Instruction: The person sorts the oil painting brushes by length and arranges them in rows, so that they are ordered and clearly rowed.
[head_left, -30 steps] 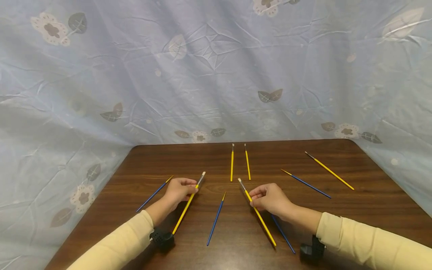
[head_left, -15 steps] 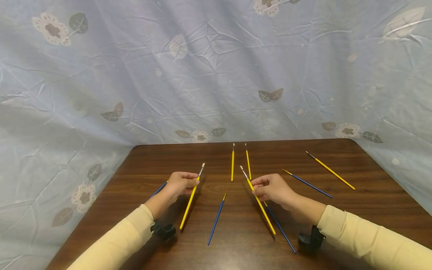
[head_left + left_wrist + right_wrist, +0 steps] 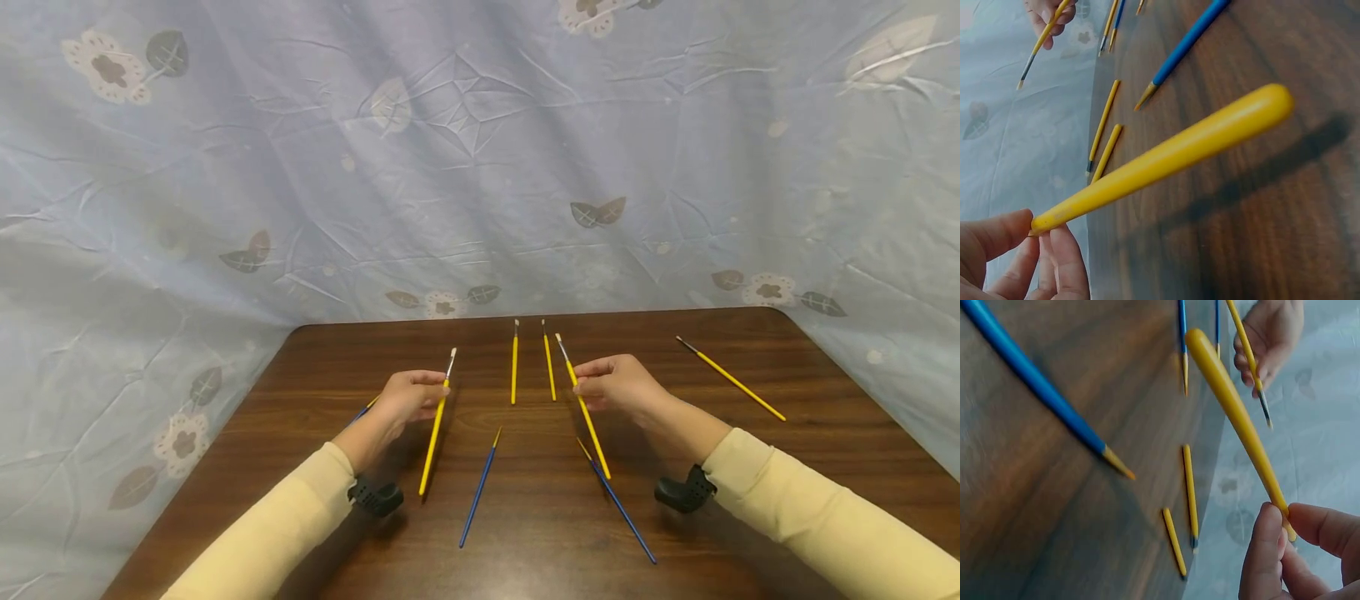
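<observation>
My left hand (image 3: pixel 408 396) pinches a yellow paintbrush (image 3: pixel 433 442) between thumb and fingers, its pale bristles pointing away from me. A second yellow paintbrush (image 3: pixel 588 421) is pinched by my right hand (image 3: pixel 618 383), also with bristles away. Both brushes are tilted above the table; the left one casts a shadow in the left wrist view. Two yellow paintbrushes (image 3: pixel 514 371) lie side by side at the back, between my hands. Below them rests a blue paintbrush (image 3: pixel 480 492). Another blue paintbrush (image 3: pixel 622 508) lies under the end of the right-hand brush.
The brown wooden table (image 3: pixel 315 358) has a patterned cloth (image 3: pixel 465 167) hanging behind it. One yellow paintbrush (image 3: pixel 738 383) lies at the far right. A blue paintbrush (image 3: pixel 363 412) on the left is partly covered by my left arm.
Both hands have moved away from me over the table, carrying their yellow paintbrushes. The right hand has gone furthest, and its arm now covers a blue paintbrush seen earlier.
</observation>
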Tool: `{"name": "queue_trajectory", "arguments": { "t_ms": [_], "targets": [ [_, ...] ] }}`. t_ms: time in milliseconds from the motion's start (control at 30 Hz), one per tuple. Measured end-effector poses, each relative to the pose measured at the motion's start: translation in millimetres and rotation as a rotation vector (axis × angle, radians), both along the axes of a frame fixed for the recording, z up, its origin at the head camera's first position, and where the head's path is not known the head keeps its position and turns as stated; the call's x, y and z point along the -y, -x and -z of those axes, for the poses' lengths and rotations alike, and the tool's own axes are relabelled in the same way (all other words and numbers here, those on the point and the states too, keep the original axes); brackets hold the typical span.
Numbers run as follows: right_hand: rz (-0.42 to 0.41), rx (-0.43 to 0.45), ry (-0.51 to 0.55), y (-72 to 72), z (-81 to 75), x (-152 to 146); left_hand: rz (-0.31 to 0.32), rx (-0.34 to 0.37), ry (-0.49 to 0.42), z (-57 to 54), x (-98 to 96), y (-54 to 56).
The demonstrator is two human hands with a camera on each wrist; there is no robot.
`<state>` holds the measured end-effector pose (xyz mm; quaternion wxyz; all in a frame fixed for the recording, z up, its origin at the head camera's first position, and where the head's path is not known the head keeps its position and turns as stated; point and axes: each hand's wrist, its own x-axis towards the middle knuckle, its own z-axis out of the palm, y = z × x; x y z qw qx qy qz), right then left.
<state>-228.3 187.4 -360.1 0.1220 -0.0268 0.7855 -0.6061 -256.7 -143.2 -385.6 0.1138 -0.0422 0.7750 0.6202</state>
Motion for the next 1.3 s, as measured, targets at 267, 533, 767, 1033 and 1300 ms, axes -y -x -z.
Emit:
{"name": "queue_trajectory", "arguments": {
  "t_ms": [267,533,767,1033,1300],
  "targets": [
    [0.043,0.042,0.016,18.9,-0.5,-10,-0.029,0.007,-0.045,-3.2,-5.5,10.7],
    [0.077,0.046,0.045,37.2,5.2,-13,-0.019,-0.010,-0.075,-0.5,-14.4,23.1],
    [0.111,0.021,0.023,52.4,8.4,-20,-0.059,-0.046,-0.086,1.7,-24.6,38.0],
    [0.144,0.026,0.043,66.2,13.0,-25,-0.103,-0.071,-0.083,8.1,-28.3,57.5],
    [0.165,0.029,0.012,81.6,18.9,-29,-0.093,-0.083,-0.048,14.2,-34.4,74.1]
  ]
}}
